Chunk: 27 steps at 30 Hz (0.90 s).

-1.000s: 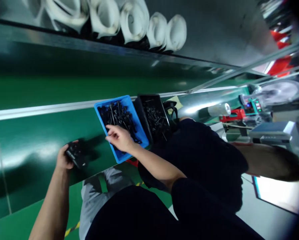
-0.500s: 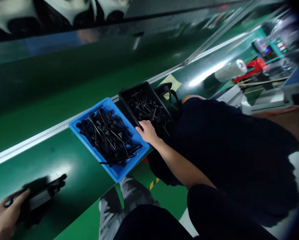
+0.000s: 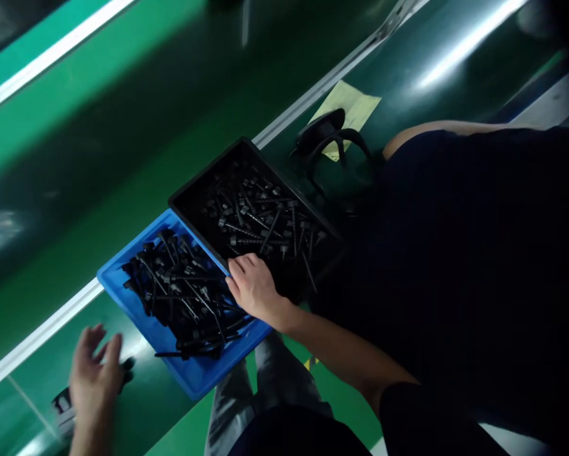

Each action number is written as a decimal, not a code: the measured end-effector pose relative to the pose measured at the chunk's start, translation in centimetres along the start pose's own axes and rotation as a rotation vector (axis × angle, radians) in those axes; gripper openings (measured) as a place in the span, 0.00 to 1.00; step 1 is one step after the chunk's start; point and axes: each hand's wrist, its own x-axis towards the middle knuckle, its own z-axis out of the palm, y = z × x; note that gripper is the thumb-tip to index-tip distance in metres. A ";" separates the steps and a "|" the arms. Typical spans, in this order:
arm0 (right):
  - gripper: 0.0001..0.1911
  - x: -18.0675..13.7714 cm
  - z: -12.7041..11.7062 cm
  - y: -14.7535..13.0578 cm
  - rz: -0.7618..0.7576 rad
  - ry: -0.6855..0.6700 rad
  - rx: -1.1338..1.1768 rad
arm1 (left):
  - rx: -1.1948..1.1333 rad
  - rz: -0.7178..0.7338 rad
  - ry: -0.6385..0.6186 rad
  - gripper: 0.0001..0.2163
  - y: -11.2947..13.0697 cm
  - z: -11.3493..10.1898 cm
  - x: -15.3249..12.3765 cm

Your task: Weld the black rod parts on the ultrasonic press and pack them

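Note:
My right hand lies where the blue tray meets the black tray. Its fingers are curled down at the black tray's near rim, and what they hold is hidden. Both trays hold several black screw-like parts with long shanks. My left hand hovers at the lower left with its fingers spread, just over a black device that lies on the green belt. The hand does not grip the device.
A green conveyor belt with a white edge rail runs diagonally. Beyond the black tray lie a black headset-like object and a yellow paper. A person in a dark shirt fills the right side.
The view swung down and closer to the trays. My left hand let go of the black device and opened over it. My right hand slid along the black tray's near edge.

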 end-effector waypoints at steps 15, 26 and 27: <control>0.36 4.5 -5.8 5.7 0.125 0.125 0.047 | 0.200 0.215 0.049 0.30 3.3 2.6 3.2; 0.26 6.2 -4.7 3.9 0.266 -0.105 -0.266 | -0.091 1.018 -0.094 0.29 9.5 6.2 0.6; 0.20 5.6 -5.1 3.8 0.256 -0.089 -0.231 | -0.134 1.015 -0.131 0.27 10.3 6.7 0.2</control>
